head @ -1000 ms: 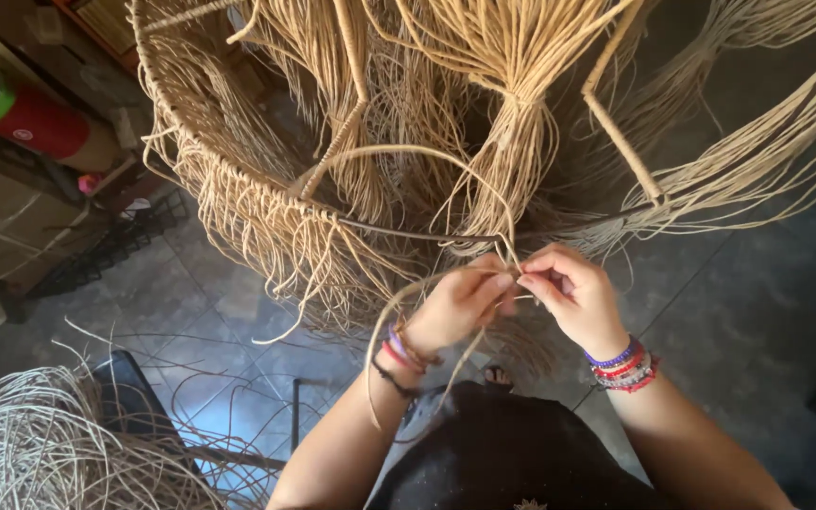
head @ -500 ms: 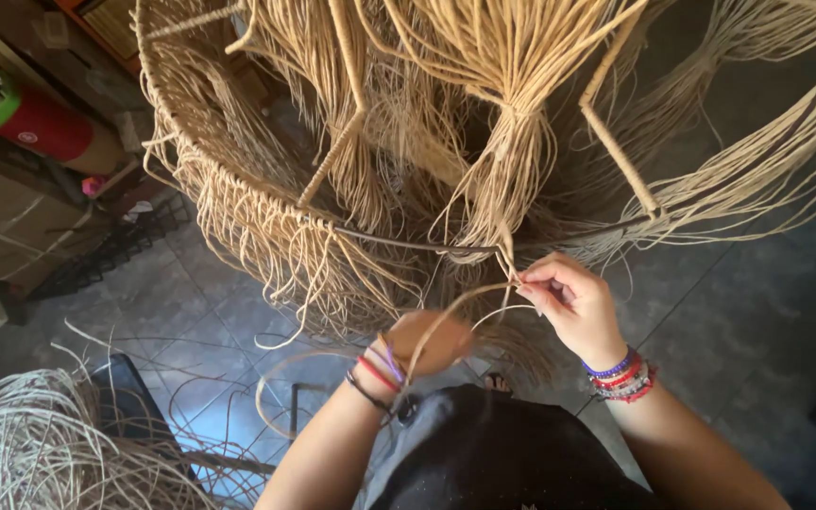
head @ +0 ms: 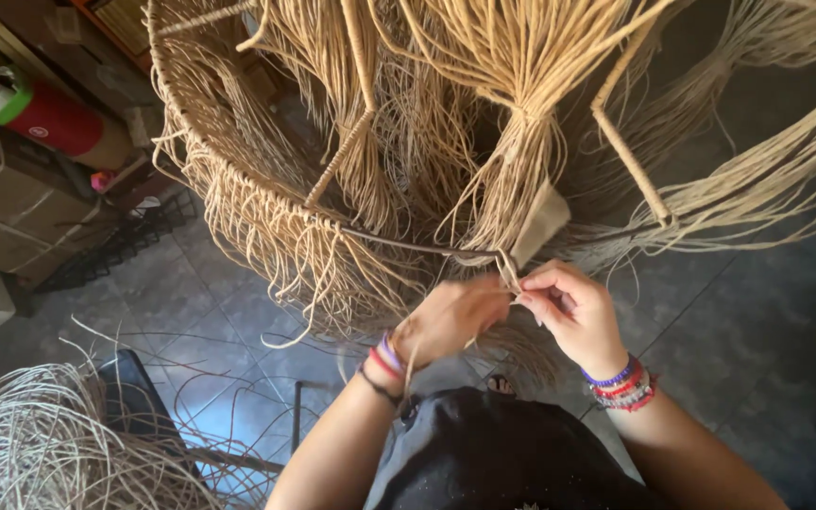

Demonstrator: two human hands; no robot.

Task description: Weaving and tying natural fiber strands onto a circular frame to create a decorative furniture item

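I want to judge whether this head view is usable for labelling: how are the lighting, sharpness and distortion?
Head view: even daylight on the rattan strands and both hands; the floor at right falls into dark shadow. The left hand is slightly soft, the right hand sharper. Wide-angle lens bends the woven frame's rim. No strong glare.

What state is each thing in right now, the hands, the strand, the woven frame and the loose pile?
Left hand: fingers closed on the strand.
Right hand: fingers pinching the strand.
Cane strand: looped at the frame's rim.
Woven frame: partly woven, ends hanging loose.
Loose cane pile: tangled on the floor.
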